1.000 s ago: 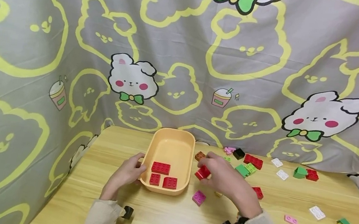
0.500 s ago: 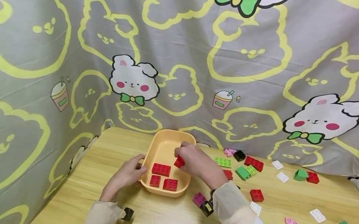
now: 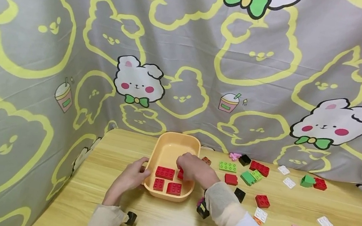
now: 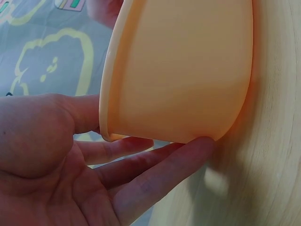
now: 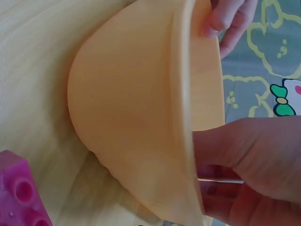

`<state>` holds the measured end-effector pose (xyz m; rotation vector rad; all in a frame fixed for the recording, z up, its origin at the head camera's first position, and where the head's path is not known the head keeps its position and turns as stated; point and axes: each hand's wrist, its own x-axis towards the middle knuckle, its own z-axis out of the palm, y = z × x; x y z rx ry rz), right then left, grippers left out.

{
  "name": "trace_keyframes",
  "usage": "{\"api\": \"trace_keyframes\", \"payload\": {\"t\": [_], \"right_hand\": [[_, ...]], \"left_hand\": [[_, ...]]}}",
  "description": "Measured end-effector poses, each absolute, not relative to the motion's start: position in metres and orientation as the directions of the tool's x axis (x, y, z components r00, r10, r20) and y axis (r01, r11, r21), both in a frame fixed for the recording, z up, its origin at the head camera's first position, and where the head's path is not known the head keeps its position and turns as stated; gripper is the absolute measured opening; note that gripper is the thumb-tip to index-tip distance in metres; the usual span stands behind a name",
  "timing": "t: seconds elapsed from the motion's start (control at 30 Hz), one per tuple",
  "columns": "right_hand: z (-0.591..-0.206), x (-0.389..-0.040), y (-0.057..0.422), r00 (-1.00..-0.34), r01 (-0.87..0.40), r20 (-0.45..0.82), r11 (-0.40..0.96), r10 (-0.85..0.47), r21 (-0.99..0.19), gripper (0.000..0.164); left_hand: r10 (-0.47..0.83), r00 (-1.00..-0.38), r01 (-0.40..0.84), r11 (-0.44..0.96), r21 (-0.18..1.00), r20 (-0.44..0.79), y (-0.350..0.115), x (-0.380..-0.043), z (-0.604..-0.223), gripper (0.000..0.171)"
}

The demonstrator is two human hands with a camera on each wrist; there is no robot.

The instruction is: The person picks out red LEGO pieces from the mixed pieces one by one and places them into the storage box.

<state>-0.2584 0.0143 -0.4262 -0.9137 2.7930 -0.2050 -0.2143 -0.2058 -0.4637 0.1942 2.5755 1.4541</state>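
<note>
Left grip (image 3: 132, 173): a person's bare left hand holds the tray's left side, thumb over the rim, fingers against the outer wall.
Yellow-orange tray (image 3: 174, 151): sits on the wooden counter (image 3: 157, 224), its far end bare inside.
Red bricks inside: at the near end lie a long red brick (image 3: 165, 172), with a small red brick (image 3: 158, 184) and a mid-sized red brick (image 3: 174, 188) closer to the viewer.
Fourth red brick (image 3: 180, 174): just right of the long one, within the tray, partly covered by fingers.
Right grip (image 3: 195, 168): narrow, the right hand reaches over the tray's right wall and pinches the fourth brick; the fingertips are mostly hidden.
Just changed: a second ago this hand was outside the tray, over the counter; now it is inside, lower and nearer the other reds. By judgement, the brick is all but placed, making four reds there.
Magenta brick (image 5: 22, 195): on the counter, outside the tray near its right side.
Farther right: a lime plate (image 3: 227, 167), a loose red brick (image 3: 262, 201) and a white plate (image 3: 325, 223) lie scattered.
</note>
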Motion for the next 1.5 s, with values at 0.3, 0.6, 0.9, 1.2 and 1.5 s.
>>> {"api": "trace_keyframes", "payload": {"t": [0.3,0.6,0.9,1.2,1.5], "right_hand": [[-0.434,-0.259,0.01,-0.79,-0.568,-0.168,0.807,-0.59,-0.16,0.013],[-0.439,-0.257,0.004,-0.796,-0.561,-0.174,0.815,-0.579,-0.146,0.016],[-0.422,-0.249,0.026,-0.809,-0.547,-0.036,0.774,-0.587,-0.319,0.029],[-0.41,-0.233,0.058,-0.84,-0.534,0.187,0.72,-0.509,-0.443,0.025],[-0.436,-0.231,0.104,-0.817,-0.572,0.36,0.707,-0.45,-0.415,0.028]], "left_hand": [[0.202,-0.975,0.024,0.512,0.858,-0.094,-0.204,-0.215,-0.463,0.039],[0.207,-0.974,0.031,0.513,0.858,-0.089,-0.206,-0.215,-0.465,0.038],[0.22,-0.972,0.043,0.513,0.858,-0.082,-0.206,-0.214,-0.464,0.039],[0.219,-0.972,0.044,0.509,0.86,-0.08,-0.206,-0.214,-0.463,0.039],[0.216,-0.973,0.043,0.516,0.856,-0.081,-0.207,-0.213,-0.464,0.039]]}}
